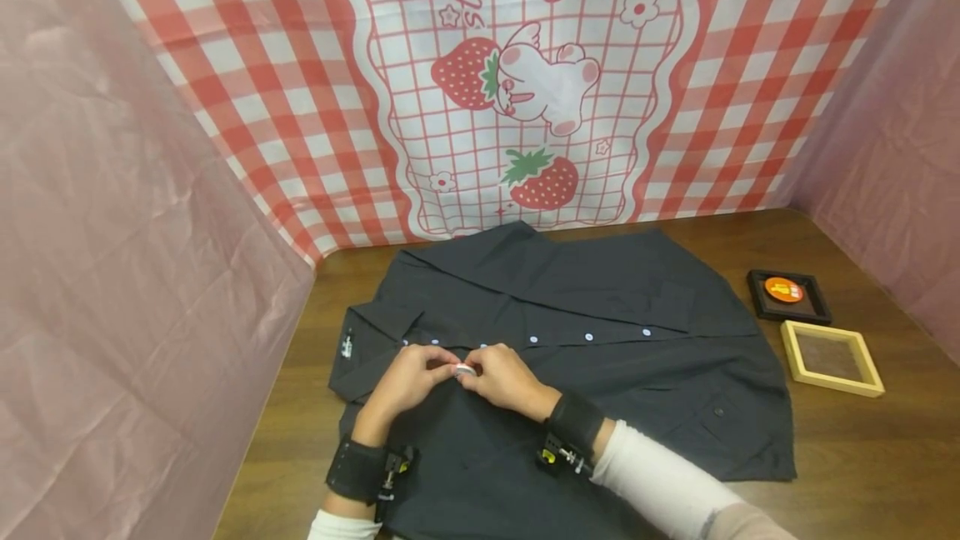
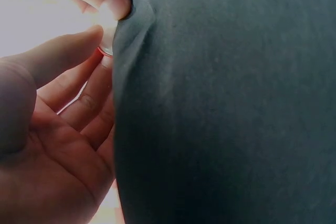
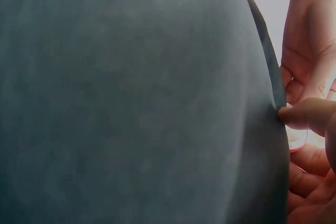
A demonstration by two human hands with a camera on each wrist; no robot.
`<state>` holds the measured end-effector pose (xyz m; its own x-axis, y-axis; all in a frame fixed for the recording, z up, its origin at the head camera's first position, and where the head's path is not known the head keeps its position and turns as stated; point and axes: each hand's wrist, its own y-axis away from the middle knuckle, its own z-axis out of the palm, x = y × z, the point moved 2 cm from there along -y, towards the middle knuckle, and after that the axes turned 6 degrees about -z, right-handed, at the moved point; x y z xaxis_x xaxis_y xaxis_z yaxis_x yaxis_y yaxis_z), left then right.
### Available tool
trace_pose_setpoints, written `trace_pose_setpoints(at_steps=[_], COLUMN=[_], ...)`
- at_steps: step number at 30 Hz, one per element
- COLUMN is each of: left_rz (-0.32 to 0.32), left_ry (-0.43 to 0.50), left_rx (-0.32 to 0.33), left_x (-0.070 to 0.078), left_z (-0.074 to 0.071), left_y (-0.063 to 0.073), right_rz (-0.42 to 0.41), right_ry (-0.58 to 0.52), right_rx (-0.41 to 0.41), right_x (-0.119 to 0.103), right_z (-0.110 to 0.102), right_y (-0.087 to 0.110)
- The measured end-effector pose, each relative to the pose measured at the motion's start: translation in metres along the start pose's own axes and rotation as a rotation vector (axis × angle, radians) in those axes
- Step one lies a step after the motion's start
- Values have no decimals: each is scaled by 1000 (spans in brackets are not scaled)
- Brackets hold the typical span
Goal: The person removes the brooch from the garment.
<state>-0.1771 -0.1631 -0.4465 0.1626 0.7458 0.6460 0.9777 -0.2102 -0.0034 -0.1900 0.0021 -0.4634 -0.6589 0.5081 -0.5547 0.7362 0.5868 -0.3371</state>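
Note:
A dark grey button-up shirt (image 1: 615, 407) lies spread out, its collar at the left and a row of pale buttons (image 1: 588, 337) across its middle. Over its left part, my left hand (image 1: 411, 377) pinches a small round badge (image 1: 464, 370) between thumb and fingers. The badge's pale face and thin red rim (image 2: 108, 51) show beside the cloth edge in the left wrist view. My right hand (image 1: 506, 377) meets the left one there, its thumb (image 3: 302, 115) pinching the lifted shirt edge against the badge. Cloth hides part of the badge and several fingertips.
A black square frame (image 1: 817, 315) with an orange round badge (image 1: 783, 290) inside stands right of the shirt. Nearer lies a pale yellow frame (image 1: 797, 357). The wooden table (image 1: 900, 440) is bounded by pink cloth sides (image 1: 187, 232) and a strawberry-patterned checked cloth (image 1: 300, 107) behind.

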Motion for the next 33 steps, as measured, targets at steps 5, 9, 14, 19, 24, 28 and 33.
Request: trace_pose_setpoints(at_steps=[5, 9, 14, 19, 24, 28, 33], left_rz=[-16, -22, -46, -71, -83, -69, -64], left_ry=[11, 25, 53, 73, 77, 84, 106], left_rx=[17, 34, 39, 39, 30, 25, 16], left_x=[1, 1, 0, 0, 1, 1, 2], left_z=[1, 1, 2, 1, 2, 2, 1], left_y=[1, 2, 3, 3, 3, 3, 2], right_rz=[-8, -12, 2, 1, 0, 4, -18], right_ry=[-37, -93, -160, -186, -182, -161, -144], right_rx=[-29, -61, -83, -88, -91, -73, -40], right_x=[3, 6, 9, 10, 12, 13, 13], right_z=[-1, -2, -6, -11, -12, -13, -16], right_y=[2, 3, 4, 5, 6, 7, 7])
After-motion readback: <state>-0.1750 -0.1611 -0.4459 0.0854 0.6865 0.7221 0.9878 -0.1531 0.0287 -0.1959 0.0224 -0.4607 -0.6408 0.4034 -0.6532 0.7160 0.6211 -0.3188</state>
